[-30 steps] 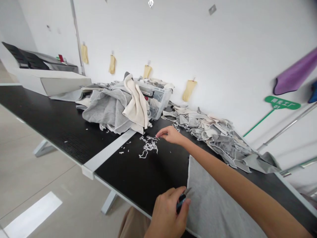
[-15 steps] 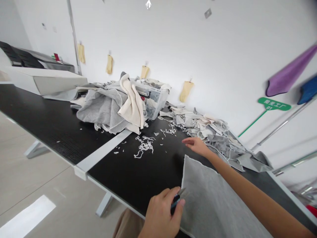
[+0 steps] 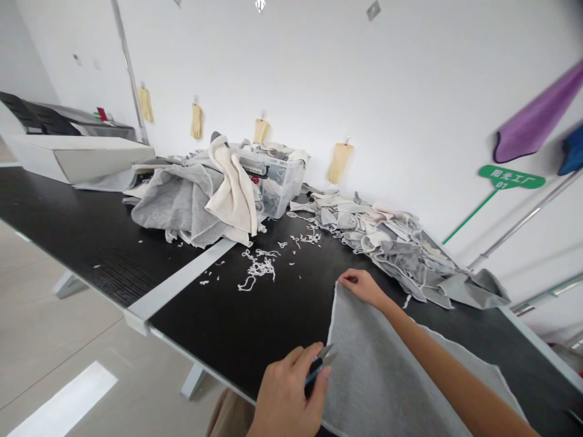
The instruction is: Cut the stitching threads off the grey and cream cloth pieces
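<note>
My left hand [image 3: 288, 385], low in the middle of the view, is closed around thread snips [image 3: 320, 363] with dark handles. Their two metal blades point up and right, slightly apart, over the left edge of a grey cloth [image 3: 368, 358]. This cloth lies spread on the table and has a pale stitched border. At its far corner my right hand [image 3: 362, 285] pinches the fabric between thumb and fingers. My right forearm crosses above the cloth and hides part of it.
Cut white thread scraps [image 3: 259, 267] lie on the black table [image 3: 204, 328]. Behind them, grey and cream cloths [image 3: 182, 200] are heaped beside a clear plastic bin [image 3: 282, 188]. More cloths [image 3: 387, 237] are piled along the wall. A white box [image 3: 82, 155] stands far left.
My right hand has come down onto the cloth's far corner and closed on it. The left hand with the snips has shifted slightly left, and the view has turned a little.
</note>
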A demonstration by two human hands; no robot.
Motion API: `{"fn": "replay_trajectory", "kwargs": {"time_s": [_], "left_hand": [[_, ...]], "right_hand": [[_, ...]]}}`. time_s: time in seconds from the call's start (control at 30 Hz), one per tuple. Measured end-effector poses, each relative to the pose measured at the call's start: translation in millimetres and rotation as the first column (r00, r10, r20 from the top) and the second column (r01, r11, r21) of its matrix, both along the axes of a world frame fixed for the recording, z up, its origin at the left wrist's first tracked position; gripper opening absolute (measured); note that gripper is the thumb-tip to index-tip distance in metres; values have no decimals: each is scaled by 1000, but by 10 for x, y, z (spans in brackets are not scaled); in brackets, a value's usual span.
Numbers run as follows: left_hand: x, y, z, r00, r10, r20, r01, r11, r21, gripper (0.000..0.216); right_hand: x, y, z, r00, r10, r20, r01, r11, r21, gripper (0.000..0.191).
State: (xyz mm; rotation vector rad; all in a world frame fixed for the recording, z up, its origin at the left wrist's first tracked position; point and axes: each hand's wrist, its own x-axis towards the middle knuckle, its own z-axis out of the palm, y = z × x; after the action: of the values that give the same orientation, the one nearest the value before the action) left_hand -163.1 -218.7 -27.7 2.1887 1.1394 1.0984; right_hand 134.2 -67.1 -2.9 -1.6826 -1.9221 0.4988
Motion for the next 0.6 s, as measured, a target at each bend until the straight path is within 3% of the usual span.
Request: {"fn": "replay_trajectory", "kwargs": {"time_s": [0.13,0.37,0.6], "left_hand": [[22,0,-6,999,18,-40,-16,999,51,31],[55,5,-13,998,34,-55,-30,997,76,30],[65,12,5,996,33,-87,-28,998,57,30]], "right_hand": [[-6,-22,-34,992,-13,-125,12,1000,-10,28],[-58,-33,-96,998,49,25,-50,997,59,26],[-31,-39,-152,1000,-7,7,7,995,97,23]]}}
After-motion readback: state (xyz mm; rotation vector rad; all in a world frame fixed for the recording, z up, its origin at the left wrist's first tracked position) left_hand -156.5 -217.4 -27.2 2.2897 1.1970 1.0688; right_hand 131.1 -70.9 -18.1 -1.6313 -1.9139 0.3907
